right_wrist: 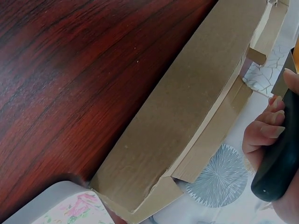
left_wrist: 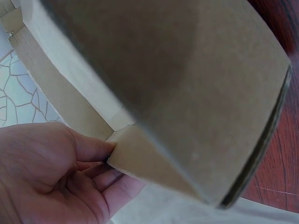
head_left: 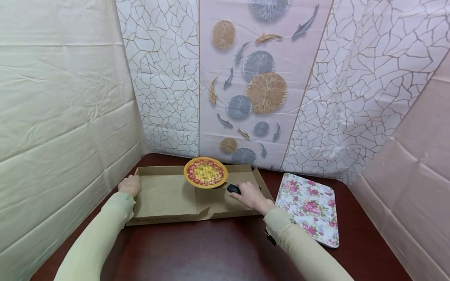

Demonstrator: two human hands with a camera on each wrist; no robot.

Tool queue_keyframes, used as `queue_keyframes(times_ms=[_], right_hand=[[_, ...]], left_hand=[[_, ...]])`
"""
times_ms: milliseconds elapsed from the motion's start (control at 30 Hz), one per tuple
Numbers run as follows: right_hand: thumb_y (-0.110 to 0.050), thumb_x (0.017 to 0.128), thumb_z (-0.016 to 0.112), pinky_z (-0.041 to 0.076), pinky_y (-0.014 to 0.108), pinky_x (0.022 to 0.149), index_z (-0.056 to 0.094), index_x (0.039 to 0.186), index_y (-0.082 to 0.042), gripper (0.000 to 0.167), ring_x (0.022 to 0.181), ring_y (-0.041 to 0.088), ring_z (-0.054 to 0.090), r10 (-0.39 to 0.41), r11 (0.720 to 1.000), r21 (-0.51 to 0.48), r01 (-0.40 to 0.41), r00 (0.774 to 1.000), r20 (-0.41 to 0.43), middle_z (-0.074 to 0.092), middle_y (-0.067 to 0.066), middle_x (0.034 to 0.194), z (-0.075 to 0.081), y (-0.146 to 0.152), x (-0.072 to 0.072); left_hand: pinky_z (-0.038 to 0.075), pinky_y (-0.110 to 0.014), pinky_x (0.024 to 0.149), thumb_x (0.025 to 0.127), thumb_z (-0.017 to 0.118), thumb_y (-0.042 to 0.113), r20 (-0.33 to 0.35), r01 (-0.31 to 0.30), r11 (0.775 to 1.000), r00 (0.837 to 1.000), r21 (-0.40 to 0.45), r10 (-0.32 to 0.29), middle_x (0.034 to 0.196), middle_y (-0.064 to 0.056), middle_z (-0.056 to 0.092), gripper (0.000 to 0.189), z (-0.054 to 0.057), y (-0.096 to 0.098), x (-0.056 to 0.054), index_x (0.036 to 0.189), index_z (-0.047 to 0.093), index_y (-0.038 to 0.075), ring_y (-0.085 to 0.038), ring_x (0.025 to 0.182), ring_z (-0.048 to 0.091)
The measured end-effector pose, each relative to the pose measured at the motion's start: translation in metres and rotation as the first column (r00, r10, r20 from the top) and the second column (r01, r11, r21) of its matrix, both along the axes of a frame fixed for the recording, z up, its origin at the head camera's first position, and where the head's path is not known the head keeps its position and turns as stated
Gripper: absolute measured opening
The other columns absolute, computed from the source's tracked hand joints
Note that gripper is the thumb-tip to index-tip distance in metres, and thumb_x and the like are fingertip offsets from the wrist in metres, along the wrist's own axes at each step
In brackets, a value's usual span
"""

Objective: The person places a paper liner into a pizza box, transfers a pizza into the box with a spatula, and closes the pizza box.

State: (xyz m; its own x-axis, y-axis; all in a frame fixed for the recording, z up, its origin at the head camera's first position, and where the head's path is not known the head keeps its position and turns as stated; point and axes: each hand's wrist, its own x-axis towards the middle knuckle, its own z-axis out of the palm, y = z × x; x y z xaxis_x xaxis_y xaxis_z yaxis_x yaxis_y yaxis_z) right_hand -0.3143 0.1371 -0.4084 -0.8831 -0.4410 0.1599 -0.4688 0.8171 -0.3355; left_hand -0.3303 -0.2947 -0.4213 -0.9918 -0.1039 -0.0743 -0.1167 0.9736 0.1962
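My right hand [head_left: 249, 195] grips the black handle [right_wrist: 278, 156] of a spatula, whose metal blade [right_wrist: 281, 85] shows only in part. A round toy-like pizza [head_left: 205, 173] with a yellow-orange rim and red and yellow topping sits at the spatula's far end, over the middle of an opened cardboard pizza box [head_left: 165, 195]. At the box's left end, my left hand [head_left: 130, 185] holds the side wall. In the left wrist view, its thumb and fingers pinch the edge of that cardboard wall [left_wrist: 135, 149].
A white tray [head_left: 309, 207] with pink flowers lies right of the box, close to its right end. The dark red wooden table [head_left: 197, 249] extends in front. Patterned cloth [head_left: 168, 97] hangs behind the table, with pale cloth walls [head_left: 63, 117] on both sides.
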Motion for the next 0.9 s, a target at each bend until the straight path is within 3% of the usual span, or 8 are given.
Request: queue_keyframes(times_ms=[500,900], right_hand=[[-0.038,0.093,0.062,0.024,0.023,0.046,0.053,0.074,-0.013,0.033,0.045,0.011,0.033,0.037,0.999,-0.029,-0.036,0.999,0.029,0.042,-0.002,0.058,-0.003,-0.012,-0.003],[-0.042,0.093,0.061,0.027,0.023,0.046,0.054,0.078,-0.012,0.034,0.046,0.010,0.035,0.055,0.998,-0.005,-0.055,0.998,0.038,0.044,-0.002,0.059,0.001,-0.026,-0.001]], left_hand=[[0.053,-0.053,0.074,0.097,0.040,0.002,-0.009,-0.002,1.000,1.000,-0.002,0.002,0.109,-0.034,0.058,0.031,-0.002,-0.001,-0.002,0.118,0.056,-0.012,-0.047,0.096,0.062],[0.053,-0.052,0.074,0.096,0.040,0.001,-0.029,0.041,0.999,0.999,-0.018,-0.041,0.107,-0.032,0.060,0.026,-0.002,-0.002,0.003,0.110,0.059,-0.011,-0.045,0.096,0.062]])
